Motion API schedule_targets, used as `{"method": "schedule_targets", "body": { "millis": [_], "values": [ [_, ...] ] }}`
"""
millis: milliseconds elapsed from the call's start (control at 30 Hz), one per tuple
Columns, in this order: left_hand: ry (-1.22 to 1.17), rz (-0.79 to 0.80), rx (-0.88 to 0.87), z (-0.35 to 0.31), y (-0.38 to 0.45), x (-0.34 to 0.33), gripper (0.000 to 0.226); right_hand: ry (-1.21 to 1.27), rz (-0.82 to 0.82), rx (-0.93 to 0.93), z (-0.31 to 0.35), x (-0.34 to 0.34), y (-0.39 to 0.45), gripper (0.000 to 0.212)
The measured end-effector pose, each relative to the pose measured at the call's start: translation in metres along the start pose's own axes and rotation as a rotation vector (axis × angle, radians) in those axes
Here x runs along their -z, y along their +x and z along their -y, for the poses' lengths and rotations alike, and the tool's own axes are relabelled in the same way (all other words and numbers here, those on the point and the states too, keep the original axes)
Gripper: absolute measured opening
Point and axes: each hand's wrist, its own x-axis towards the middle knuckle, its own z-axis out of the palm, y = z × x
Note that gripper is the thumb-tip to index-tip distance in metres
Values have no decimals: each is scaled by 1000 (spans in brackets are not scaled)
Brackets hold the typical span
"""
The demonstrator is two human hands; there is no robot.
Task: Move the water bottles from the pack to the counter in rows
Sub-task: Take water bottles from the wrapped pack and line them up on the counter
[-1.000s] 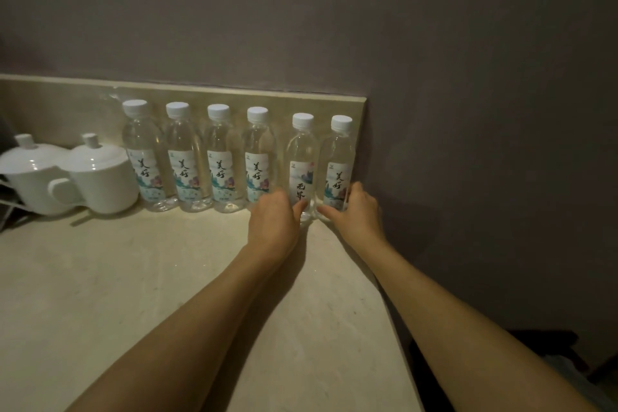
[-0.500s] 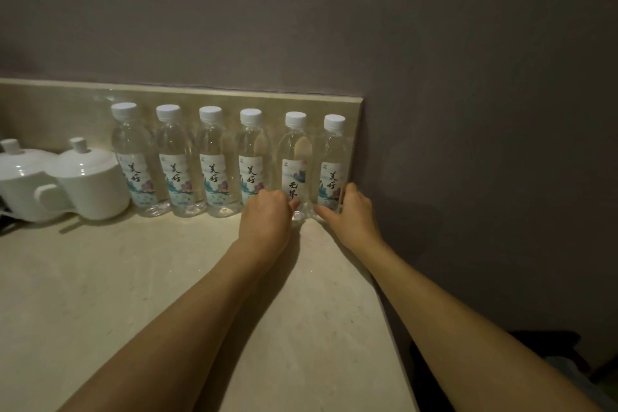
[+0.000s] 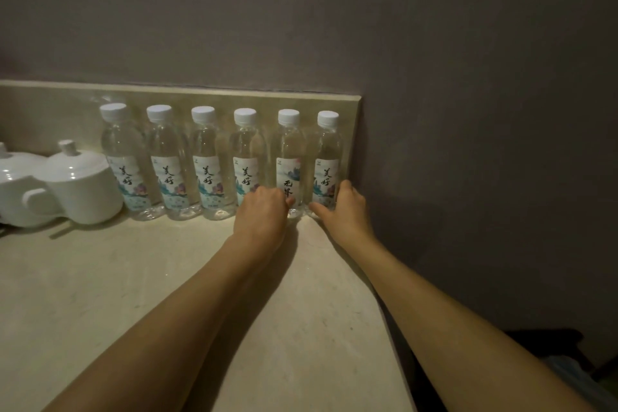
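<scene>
A dim room with a dull mauve wall (image 3: 468,43) fills the upper and right part of the frame. Below it, a pale stone surface (image 3: 100,278) spreads across the lower left, backed by a low upstand of the same stone. Six clear water bottles (image 3: 204,164) with white caps and printed labels stand upright in one row against the upstand, running from left of centre to the corner at centre right. Two bare forearms reach up from the bottom edge. The left hand (image 3: 262,212) is curled at the foot of the fourth and fifth bottles, fingers bent in; whether it actually grips either one cannot be told. The right hand (image 3: 344,207) is clasped around the base of the last bottle (image 3: 327,170), thumb in front, fingers behind. At the far left, two white lidded cups (image 3: 80,184) sit just beside the first bottle.
</scene>
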Motion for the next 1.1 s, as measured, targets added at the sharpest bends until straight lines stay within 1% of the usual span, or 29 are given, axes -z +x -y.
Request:
{"method": "schedule_targets", "body": {
  "millis": [100, 267, 433, 567, 900, 1100],
  "values": [
    [45, 11, -48, -1, 1, 2, 40, -3, -10, -1, -1, 0, 0, 57],
    [90, 1, -75, 1, 2, 6, 41, 8, -22, 4, -1, -2, 0, 57],
    [70, 35, -49, 1, 2, 7, 39, 1, -46, -1, -1, -5, -2, 57],
    [68, 15, -58, 2, 1, 7, 38, 4, -34, 9, 0, -3, -1, 56],
    [57, 27, -54, 1, 1, 8, 39, -31, -45, 2, 3, -7, -1, 51],
    [38, 34, -37, 1, -1, 7, 39, -22, -14, -2, 5, -5, -4, 51]
  ]
}}
